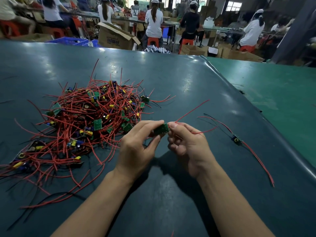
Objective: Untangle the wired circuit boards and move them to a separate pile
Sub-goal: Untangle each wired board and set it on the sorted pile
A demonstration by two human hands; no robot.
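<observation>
Left hand (136, 144): fingers pinched green board (161, 128), held above tabletop (188, 79). Right hand (186, 142): curled round board's red wires (193, 110). Tangled pile (82, 124) left; 1 freed board (236, 139) right. Step: wire straightening, apparently. Next: likely lay beside freed board.

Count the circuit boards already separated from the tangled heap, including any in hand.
2. One board is held between the left hand and right hand; another board lies alone on the table to the right. The heap hides many more.
</observation>
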